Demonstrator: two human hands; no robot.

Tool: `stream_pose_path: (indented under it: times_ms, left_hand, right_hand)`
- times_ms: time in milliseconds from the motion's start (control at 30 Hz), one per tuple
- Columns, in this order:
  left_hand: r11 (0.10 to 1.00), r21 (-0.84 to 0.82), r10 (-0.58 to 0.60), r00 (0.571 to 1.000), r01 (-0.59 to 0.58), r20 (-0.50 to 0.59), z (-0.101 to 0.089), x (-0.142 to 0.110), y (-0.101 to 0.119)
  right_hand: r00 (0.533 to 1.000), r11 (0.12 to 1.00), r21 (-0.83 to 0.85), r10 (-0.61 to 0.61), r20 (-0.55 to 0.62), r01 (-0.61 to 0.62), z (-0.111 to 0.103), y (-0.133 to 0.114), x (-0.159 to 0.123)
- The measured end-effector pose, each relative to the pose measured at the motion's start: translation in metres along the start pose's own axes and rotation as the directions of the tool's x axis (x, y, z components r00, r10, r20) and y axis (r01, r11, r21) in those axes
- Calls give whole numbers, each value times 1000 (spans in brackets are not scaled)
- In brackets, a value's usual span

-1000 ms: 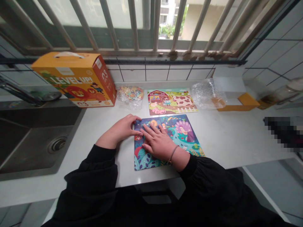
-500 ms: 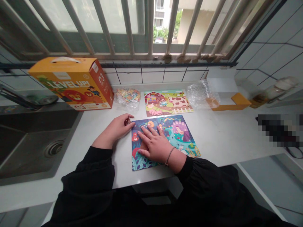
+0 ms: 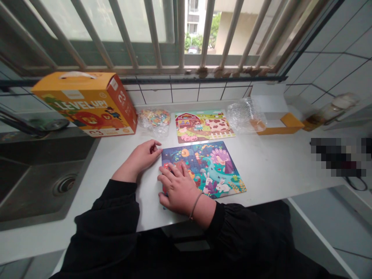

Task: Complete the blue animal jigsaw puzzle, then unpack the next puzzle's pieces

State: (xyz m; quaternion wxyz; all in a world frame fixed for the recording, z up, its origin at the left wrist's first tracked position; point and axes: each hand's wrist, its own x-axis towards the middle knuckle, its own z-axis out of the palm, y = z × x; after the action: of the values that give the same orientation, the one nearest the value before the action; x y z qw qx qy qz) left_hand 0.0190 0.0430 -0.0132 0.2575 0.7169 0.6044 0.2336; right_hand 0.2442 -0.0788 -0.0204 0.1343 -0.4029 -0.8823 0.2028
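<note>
A jigsaw puzzle [image 3: 210, 164] with a dark forest scene, rabbits and a peacock lies flat on the white counter. My right hand [image 3: 177, 188] rests palm down over its lower left part, fingers spread, covering that corner. At the puzzle's upper left corner is my left hand [image 3: 145, 155], resting on the counter with fingers loosely bent and nothing visible in them. Whether its thumb touches the puzzle edge I cannot tell. Just behind lies a farm picture [image 3: 205, 126] with a barn and a cow.
An orange carton [image 3: 87, 104] stands at the back left beside a sink [image 3: 37, 178]. Clear plastic bags, one with colourful pieces [image 3: 155, 118], one of bubble wrap [image 3: 244, 116], lie near the wall. An opened orange-white box [image 3: 279, 126] and a glass bottle [image 3: 331, 110] are at right.
My right hand has slid left and toward me across the puzzle, uncovering the rabbits and the middle. My left hand stays nearly in place. The view has shifted slightly.
</note>
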Motion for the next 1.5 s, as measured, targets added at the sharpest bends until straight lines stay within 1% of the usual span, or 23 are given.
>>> stream_pose_path:
  times_ms: [133, 233, 333, 467, 600, 700, 833, 900, 967, 1067, 1100, 1167, 1200, 1267, 1333, 1400, 1500]
  left_hand:
    - [1000, 15, 14, 1000, -14, 10, -1, 1, 0]
    - [999, 30, 20, 1000, -20, 17, -1, 2, -1]
    - [999, 38, 17, 1000, -18, 23, -1, 2, -4]
    - [999, 47, 5, 1000, -6, 24, -1, 2, -5]
    - [998, 66, 15, 1000, -16, 22, -1, 3, -5]
    - [996, 85, 26, 999, -28, 23, -1, 3, -5]
    - [995, 96, 31, 999, -33, 21, 0, 3, -4]
    - [995, 94, 37, 999, -37, 9, 0, 2, -2]
    - [995, 92, 48, 998, -45, -28, 0, 0, 1]
    - [992, 116, 64, 987, -47, -148, 0, 1, 5]
    - [992, 125, 57, 978, -32, -200, 0, 2, 6]
    - [992, 119, -3, 951, 42, -309, 2, 8, 7]
    - [991, 99, -54, 934, 95, -354, 4, 11, 7]
    - [979, 45, -164, 899, 199, -405, 9, 20, 7]
    - [966, 4, -233, 878, 259, -418, 15, 28, 9]
    - [961, -19, -258, 871, 276, -418, 22, 36, 11]
    - [970, 6, -217, 877, 243, -428, 30, 45, 15]
  right_hand:
    - [998, 998, -1, 63, -6, -63, -1, 0, -13]
    - [996, 997, -9, 82, -18, -82, -5, 12, -30]
    - [995, 995, -30, 96, -37, -97, -16, 33, -50]
    - [993, 991, -76, 105, -45, -109, -37, 69, -79]
    - [986, 980, -122, 149, -72, -157, -58, 105, -102]
    - [983, 975, -136, 165, -82, -175, -70, 127, -113]
    - [986, 979, -133, 147, -76, -156, -83, 151, -119]
    - [988, 981, -129, 140, -71, -148, -87, 159, -120]
    - [989, 982, -126, 132, -67, -139, -90, 165, -121]
    - [992, 985, -121, 120, -44, -124, -93, 169, -122]
    - [992, 985, -118, 120, -38, -124, -95, 169, -121]
    - [992, 986, -111, 119, -51, -124, -96, 166, -114]
    - [992, 988, -106, 109, -71, -116, -95, 164, -108]
    - [991, 994, -89, 53, -126, -64, -92, 155, -88]
    - [984, 998, -54, -36, -176, 27, -86, 143, -58]
    - [972, 996, 5, -90, -219, 93, -77, 128, -21]
    - [942, 989, 73, -98, -321, 128, -59, 104, 34]
